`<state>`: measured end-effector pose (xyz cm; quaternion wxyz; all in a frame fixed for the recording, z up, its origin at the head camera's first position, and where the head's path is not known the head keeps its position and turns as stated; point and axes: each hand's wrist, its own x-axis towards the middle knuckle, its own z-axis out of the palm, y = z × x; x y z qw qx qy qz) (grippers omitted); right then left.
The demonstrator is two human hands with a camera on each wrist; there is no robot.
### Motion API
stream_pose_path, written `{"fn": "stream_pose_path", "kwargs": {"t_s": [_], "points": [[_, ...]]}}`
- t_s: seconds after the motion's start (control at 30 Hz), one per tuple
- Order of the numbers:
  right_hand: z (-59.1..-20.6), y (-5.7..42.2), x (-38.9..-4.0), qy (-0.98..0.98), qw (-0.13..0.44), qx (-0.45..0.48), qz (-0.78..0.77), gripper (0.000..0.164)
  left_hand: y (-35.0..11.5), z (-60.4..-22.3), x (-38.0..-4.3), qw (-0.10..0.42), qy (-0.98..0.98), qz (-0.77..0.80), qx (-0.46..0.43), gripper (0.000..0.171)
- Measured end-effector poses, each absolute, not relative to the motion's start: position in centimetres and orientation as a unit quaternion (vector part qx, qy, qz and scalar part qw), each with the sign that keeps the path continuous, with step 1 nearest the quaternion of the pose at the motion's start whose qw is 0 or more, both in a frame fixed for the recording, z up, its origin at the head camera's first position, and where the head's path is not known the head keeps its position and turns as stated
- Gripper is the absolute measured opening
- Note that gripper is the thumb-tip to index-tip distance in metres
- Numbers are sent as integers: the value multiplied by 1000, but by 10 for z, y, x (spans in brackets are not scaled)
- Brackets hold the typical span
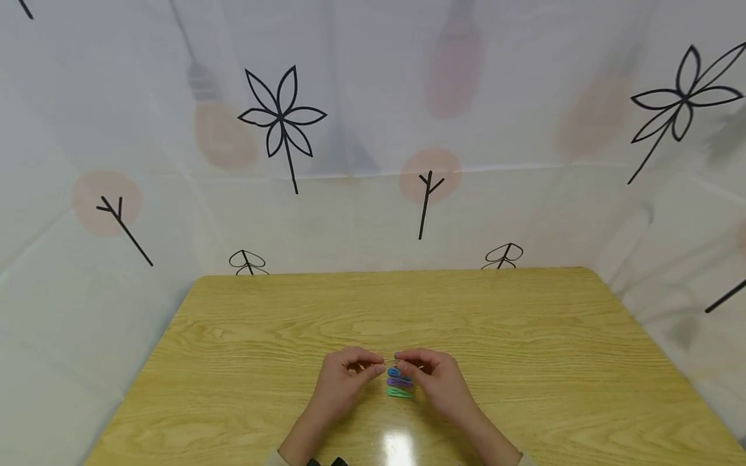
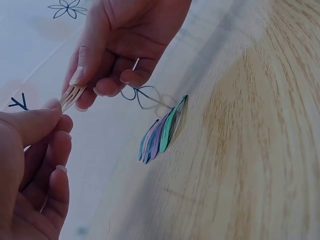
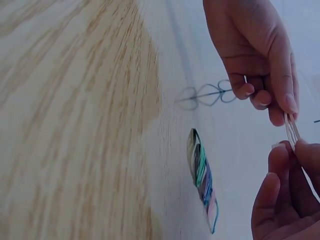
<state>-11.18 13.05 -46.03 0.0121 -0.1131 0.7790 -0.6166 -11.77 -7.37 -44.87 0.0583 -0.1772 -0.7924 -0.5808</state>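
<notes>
A pale snap hair clip [image 2: 73, 98] spans the gap between both hands above the table. My left hand [image 1: 344, 377] pinches one end of it between thumb and index finger. At its other end, the thumb and index finger of my right hand [image 1: 441, 382] pinch it too. Just below the fingers lies a short column of snap hair clips on the table: a blue clip [image 1: 394, 373], a purple clip [image 1: 399, 382] and a green clip [image 1: 399, 393]. Pink also shows among these clips in both wrist views. The right fingers partly cover the upper end of the column.
The wood-grain table [image 1: 245, 336] extends around the hands on all sides. Behind it and along its sides hangs a white cloth [image 1: 361, 220] printed with black plant outlines and pinkish spots. A bright reflection lies on the tabletop near the front.
</notes>
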Motion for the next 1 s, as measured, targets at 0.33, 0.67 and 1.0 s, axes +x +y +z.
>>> {"fn": "stream_pose_path", "kwargs": {"t_s": [0.33,0.67,1.0], "points": [[-459,131,-111,783,12,-127,-609,15,-78,-468,-125,58,-785,-585,-197,7],[-458,131,-111,774,34,-135,-617,12,-77,-468,-124,59,-777,-583,-229,7],[-457,132,-111,759,47,-145,-633,10,-78,-465,-123,27,-771,-595,-225,4]]}}
